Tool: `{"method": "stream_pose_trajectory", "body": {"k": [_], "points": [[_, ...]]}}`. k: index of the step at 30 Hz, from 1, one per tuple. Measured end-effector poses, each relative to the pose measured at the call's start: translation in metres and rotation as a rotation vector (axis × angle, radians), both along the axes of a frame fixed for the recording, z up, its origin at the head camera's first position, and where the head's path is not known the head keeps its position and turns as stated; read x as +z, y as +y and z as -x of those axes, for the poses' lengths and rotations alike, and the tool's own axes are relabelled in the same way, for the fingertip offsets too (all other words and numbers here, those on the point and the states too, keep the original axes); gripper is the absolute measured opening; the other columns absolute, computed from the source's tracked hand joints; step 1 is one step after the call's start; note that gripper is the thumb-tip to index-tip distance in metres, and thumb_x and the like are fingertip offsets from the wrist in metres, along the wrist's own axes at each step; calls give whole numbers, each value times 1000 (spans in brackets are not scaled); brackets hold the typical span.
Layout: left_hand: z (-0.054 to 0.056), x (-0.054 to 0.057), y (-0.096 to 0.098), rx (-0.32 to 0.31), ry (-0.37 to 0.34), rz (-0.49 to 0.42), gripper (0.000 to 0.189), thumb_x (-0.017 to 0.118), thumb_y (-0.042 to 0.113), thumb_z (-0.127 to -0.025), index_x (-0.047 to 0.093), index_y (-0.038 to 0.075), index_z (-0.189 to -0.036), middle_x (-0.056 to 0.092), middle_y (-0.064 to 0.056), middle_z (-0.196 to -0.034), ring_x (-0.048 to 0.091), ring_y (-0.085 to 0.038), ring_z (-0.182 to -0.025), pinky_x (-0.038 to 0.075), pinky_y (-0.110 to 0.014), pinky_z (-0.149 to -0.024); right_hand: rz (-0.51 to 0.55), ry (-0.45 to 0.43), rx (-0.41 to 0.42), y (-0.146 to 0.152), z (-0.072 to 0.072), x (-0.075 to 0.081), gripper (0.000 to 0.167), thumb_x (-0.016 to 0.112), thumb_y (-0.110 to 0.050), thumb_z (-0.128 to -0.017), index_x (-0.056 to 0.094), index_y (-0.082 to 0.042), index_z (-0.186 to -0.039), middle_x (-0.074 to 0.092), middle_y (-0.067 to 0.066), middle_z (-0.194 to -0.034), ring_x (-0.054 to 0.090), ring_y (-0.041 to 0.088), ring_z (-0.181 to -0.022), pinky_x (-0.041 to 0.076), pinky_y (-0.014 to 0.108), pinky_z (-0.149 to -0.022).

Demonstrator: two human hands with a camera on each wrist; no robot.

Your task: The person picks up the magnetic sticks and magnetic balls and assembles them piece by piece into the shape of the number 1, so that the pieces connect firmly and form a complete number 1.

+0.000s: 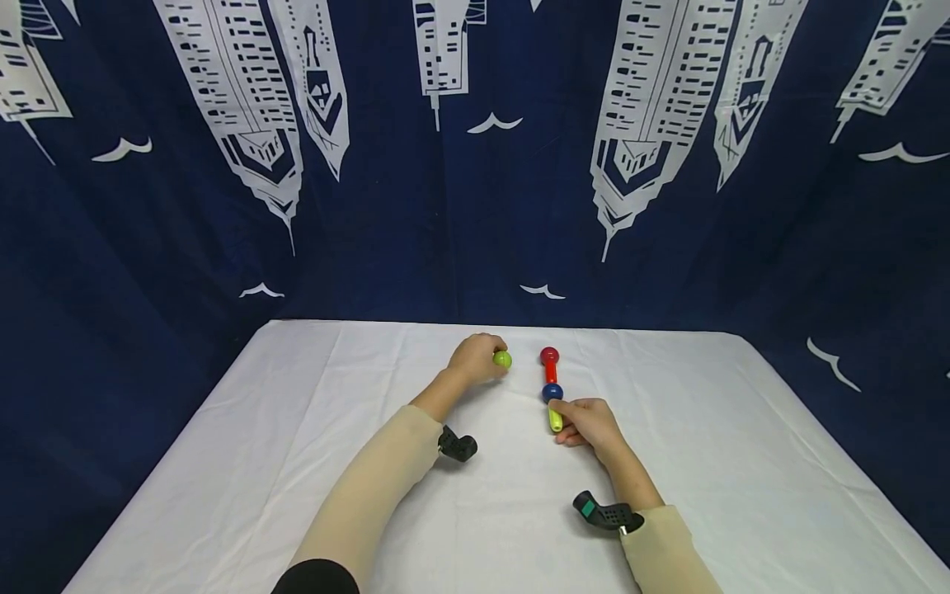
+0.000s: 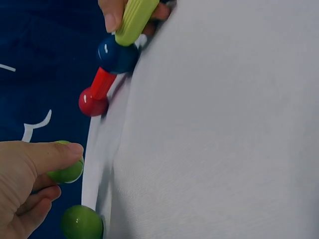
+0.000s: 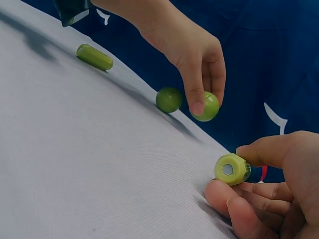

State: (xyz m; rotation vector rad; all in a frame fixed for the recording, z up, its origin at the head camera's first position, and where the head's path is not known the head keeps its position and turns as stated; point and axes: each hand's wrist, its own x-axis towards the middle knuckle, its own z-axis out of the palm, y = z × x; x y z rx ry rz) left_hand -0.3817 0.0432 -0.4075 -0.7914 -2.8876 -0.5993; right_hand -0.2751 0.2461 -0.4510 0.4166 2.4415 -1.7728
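My left hand (image 1: 477,360) pinches a green ball (image 1: 502,359) between thumb and fingers near the table's far side. To its right, my right hand (image 1: 590,422) grips a yellow-green rod (image 1: 555,421) by thumb and fingertips. That rod meets a blue ball (image 1: 552,393), followed by a red rod (image 1: 551,374) and a red ball (image 1: 549,355) in one straight line. A grey round spot marks the held rod's near end in the right wrist view. Beside the left hand, a second green ball (image 3: 169,100) lies on the cloth, hidden in the head view.
Another yellow-green rod (image 3: 94,58) lies on the table beneath the left forearm in the right wrist view. A white cloth (image 1: 505,511) covers the table. Behind it hangs a dark blue curtain (image 1: 445,247) with white building prints.
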Motion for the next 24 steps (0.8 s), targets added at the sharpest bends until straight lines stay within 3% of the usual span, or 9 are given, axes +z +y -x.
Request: {"method": "stream_pose_trajectory", "body": {"k": [17, 24], "points": [[-34, -14, -4, -78, 63, -185, 37, 81, 18, -79, 70, 6, -112, 70, -7, -110, 63, -22, -104, 46, -34, -94, -16, -14, -12, 0, 0, 0, 37, 64, -28, -92, 62, 9, -97, 61, 4, -58, 60, 10, -46, 49, 19, -46], [-52, -19, -2, -126, 38, -224, 38, 82, 16, -78, 70, 5, -112, 70, -7, -110, 63, -19, -104, 47, -30, -93, -15, 14, -1, -1, -2, 0, 37, 65, -28, -91, 63, 9, -95, 61, 4, -59, 59, 9, -46, 49, 19, -45]]}}
